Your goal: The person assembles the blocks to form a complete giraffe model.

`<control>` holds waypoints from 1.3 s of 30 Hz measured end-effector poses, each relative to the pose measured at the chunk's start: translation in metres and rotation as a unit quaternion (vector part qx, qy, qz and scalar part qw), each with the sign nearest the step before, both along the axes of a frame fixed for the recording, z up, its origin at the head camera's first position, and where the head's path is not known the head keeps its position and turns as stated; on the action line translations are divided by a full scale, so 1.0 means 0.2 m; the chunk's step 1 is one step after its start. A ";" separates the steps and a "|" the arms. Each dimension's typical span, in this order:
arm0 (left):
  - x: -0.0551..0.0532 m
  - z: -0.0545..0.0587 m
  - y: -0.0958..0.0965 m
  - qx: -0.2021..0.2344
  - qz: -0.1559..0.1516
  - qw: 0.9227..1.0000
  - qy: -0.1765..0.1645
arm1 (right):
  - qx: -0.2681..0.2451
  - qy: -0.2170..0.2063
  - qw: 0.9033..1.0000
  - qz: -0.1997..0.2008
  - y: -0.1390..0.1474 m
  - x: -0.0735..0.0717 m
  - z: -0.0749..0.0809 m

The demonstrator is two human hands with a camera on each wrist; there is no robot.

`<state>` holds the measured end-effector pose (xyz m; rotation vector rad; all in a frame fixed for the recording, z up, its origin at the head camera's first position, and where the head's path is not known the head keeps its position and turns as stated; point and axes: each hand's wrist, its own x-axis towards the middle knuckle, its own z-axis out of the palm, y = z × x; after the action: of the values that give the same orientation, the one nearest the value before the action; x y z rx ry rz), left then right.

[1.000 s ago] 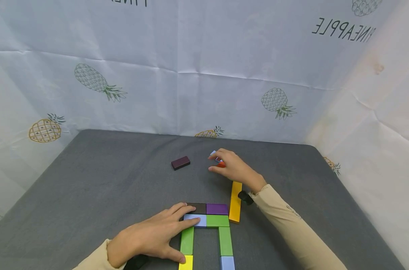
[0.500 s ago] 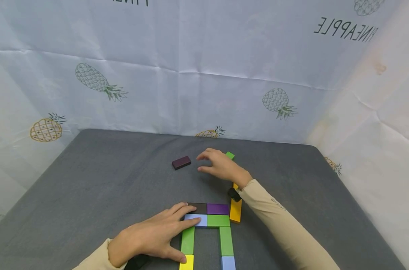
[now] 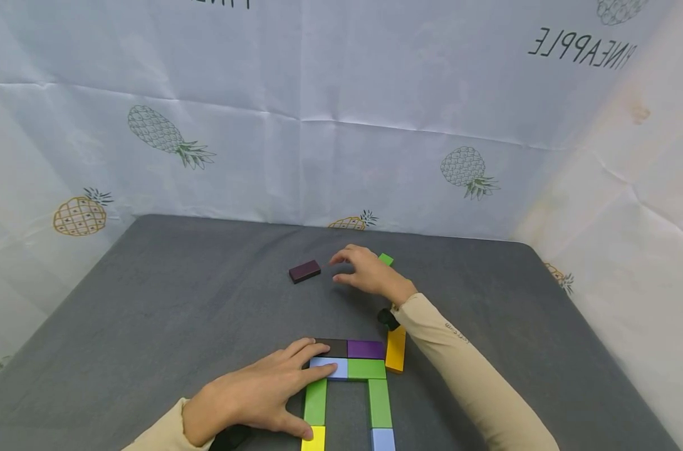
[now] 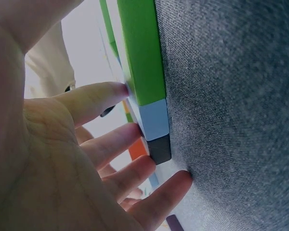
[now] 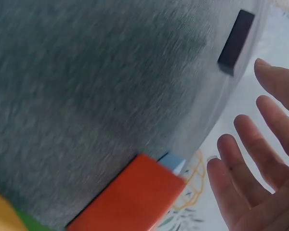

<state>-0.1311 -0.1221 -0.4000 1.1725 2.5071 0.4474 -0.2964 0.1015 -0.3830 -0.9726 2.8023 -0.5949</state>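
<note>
My left hand (image 3: 257, 398) rests on the left side of a flat arrangement of coloured blocks. Its fingers touch the black block (image 3: 333, 347) and the light blue block (image 3: 339, 369); the thumb lies on the yellow block (image 3: 314, 440). In the left wrist view those fingers are spread along the edge of the black block (image 4: 160, 149). Farther back, my right hand (image 3: 370, 272) hovers above the table with loosely bent fingers and nothing in them. A dark maroon block (image 3: 304, 271) lies just left of its fingertips, apart from them.
Green blocks (image 3: 380, 403) and a purple block (image 3: 366, 349) belong to the arrangement. An orange-yellow block (image 3: 395, 352) lies along its right side. The right wrist view shows a red block (image 5: 130, 195) and a light blue one (image 5: 171, 162). Patterned cloth (image 3: 251, 169) hangs behind the table.
My right hand has moved left, from above the red and light blue blocks towards the maroon block, and has nearly stopped. A green block shows behind it. The left hand stays put.
</note>
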 end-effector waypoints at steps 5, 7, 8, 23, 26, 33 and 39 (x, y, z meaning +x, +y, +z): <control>0.00 0.00 0.00 0.002 0.000 1.000 0.005 | -0.007 0.001 1.000 -0.024 0.08 -0.05 0.00; 0.00 0.00 0.00 0.004 0.000 1.000 0.007 | -0.011 0.001 0.999 -0.034 0.11 -0.06 0.00; 0.01 0.00 0.00 0.004 0.000 1.000 0.007 | -0.014 -0.001 0.999 -0.037 0.12 -0.07 0.00; 0.01 0.01 0.01 0.008 -0.001 1.000 0.017 | 0.019 -0.035 0.996 -0.085 0.19 -0.12 -0.03; 0.01 0.01 0.00 0.007 0.000 1.000 0.014 | 0.027 -0.028 0.996 -0.081 0.17 -0.12 -0.04; 0.01 0.01 0.01 0.005 0.002 1.000 0.014 | 0.034 -0.027 0.996 -0.076 0.13 -0.12 -0.04; 0.01 0.01 0.01 0.003 0.003 1.000 0.004 | 0.045 -0.053 0.993 -0.094 0.12 -0.12 -0.04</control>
<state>-0.1299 -0.1200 -0.3979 1.1702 2.5185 0.4529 -0.3196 0.1263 -0.3905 -0.6468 2.8167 -0.5177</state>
